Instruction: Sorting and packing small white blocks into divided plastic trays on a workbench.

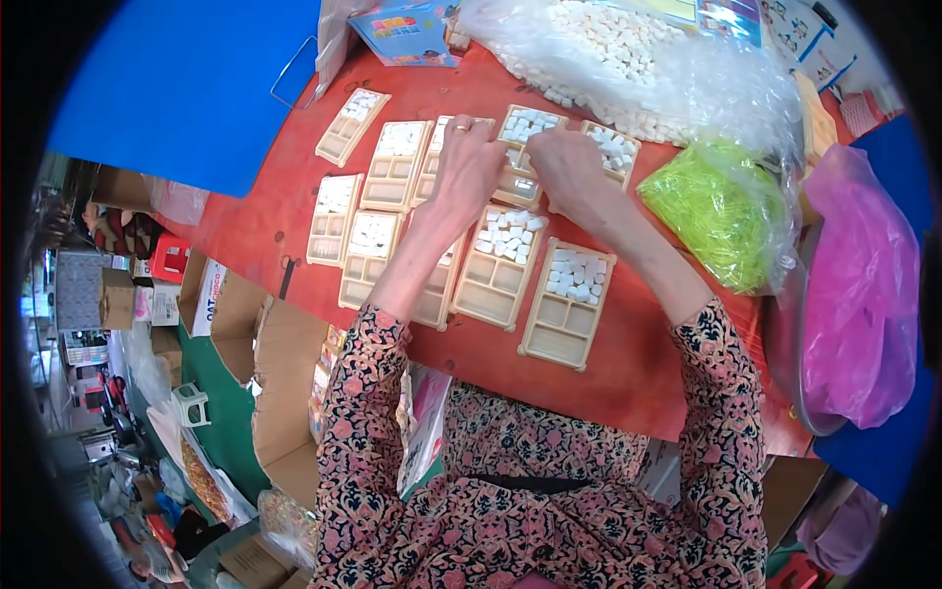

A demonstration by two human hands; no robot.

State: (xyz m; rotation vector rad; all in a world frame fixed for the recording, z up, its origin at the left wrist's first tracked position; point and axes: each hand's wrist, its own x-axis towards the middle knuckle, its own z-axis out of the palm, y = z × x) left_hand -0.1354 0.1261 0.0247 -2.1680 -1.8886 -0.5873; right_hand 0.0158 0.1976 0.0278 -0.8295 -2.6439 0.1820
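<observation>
Several cream compartment trays (566, 316) lie in two rows on the red table. Small white cubes (510, 236) fill the largest compartment of the trays; the smaller compartments that show are bare. My left hand (473, 157) and my right hand (571, 167) reach to the far row, one at each side of a tray (518, 187) with white cubes at its far end. The fingers of both hands are curled down and closed. Their tips are hidden under the knuckles, so what they hold cannot be made out. My forearms cover parts of the nearby trays.
A large clear plastic bag (628, 59) of white cubes lies open at the back. To the right are a bag of yellow-green shreds (711, 211) and a pink plastic bag (859, 294) over a metal basin. A blue box (407, 34) stands back left; cardboard boxes (285, 383) sit below the table's left edge.
</observation>
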